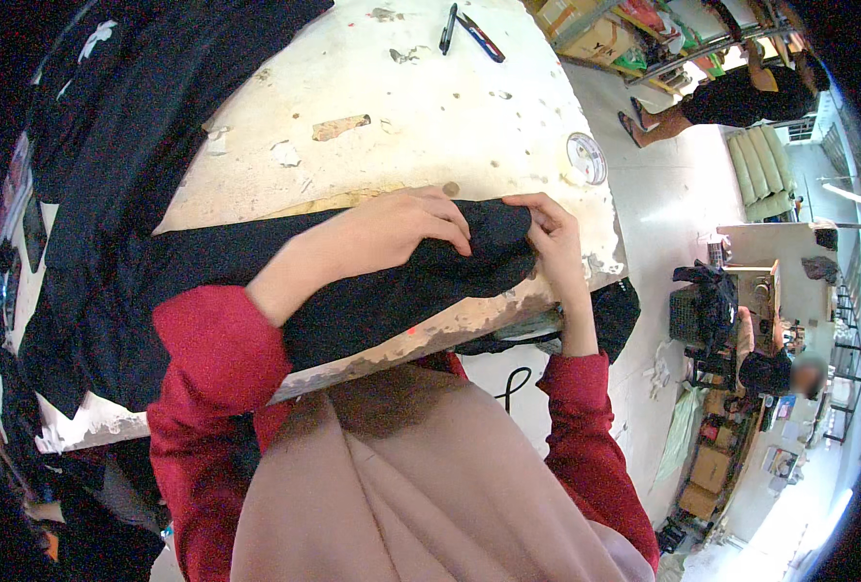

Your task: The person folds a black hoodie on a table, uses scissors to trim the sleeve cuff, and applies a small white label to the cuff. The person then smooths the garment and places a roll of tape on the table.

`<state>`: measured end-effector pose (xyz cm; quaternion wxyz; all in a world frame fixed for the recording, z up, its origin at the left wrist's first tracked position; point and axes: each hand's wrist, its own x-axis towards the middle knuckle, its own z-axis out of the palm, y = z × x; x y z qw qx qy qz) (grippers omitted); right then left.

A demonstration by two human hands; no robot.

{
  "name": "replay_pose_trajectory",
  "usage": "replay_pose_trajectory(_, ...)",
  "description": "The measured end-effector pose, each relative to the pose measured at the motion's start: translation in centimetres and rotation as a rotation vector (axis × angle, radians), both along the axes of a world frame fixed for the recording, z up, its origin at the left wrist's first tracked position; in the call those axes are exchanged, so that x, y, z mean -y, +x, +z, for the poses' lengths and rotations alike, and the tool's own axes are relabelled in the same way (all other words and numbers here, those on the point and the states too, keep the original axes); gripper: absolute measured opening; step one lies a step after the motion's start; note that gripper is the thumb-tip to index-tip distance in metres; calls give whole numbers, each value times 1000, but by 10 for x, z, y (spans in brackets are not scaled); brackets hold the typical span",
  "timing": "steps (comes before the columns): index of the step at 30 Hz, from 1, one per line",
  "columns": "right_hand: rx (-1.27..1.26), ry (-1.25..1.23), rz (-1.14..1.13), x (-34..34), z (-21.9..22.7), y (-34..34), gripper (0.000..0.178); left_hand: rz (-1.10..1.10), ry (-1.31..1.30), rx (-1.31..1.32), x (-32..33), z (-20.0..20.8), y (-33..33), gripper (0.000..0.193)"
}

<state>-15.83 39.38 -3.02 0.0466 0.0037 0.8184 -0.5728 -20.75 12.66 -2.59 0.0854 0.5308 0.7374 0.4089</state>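
A long piece of black fabric (363,301) lies folded along the near edge of the table. My left hand (401,228) rests on it palm down, its curled fingers gripping a bunched bit of the cloth. At the fabric's right end, my right hand (554,238) pinches the edge between thumb and fingers. Both hands are close together, with a short stretch of cloth between them. To the left, the fabric meets a larger heap of black cloth (130,184).
The worn white table (353,87) has peeling patches. Two pens (479,39) lie at its far side, and a round clear container (586,158) near the right edge. Beyond are shelves with cartons (586,34), a person in black (741,97), and another seated person (770,373).
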Motion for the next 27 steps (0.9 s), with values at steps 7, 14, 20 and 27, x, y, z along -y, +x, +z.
replay_pose_trajectory(7,-290,156,148,-1,13,54,52,42,-123,-73,-15,-26,3,51)
replay_pose_trajectory(14,-284,495,464,-27,14,69,32,99,-68,96,-16,-36,-3,50)
replay_pose_trajectory(20,-265,492,445,-24,16,72,37,69,-116,-79,-14,-28,-4,50)
replay_pose_trajectory(27,-330,439,455,-22,29,64,33,75,-207,-201,-15,-25,1,71)
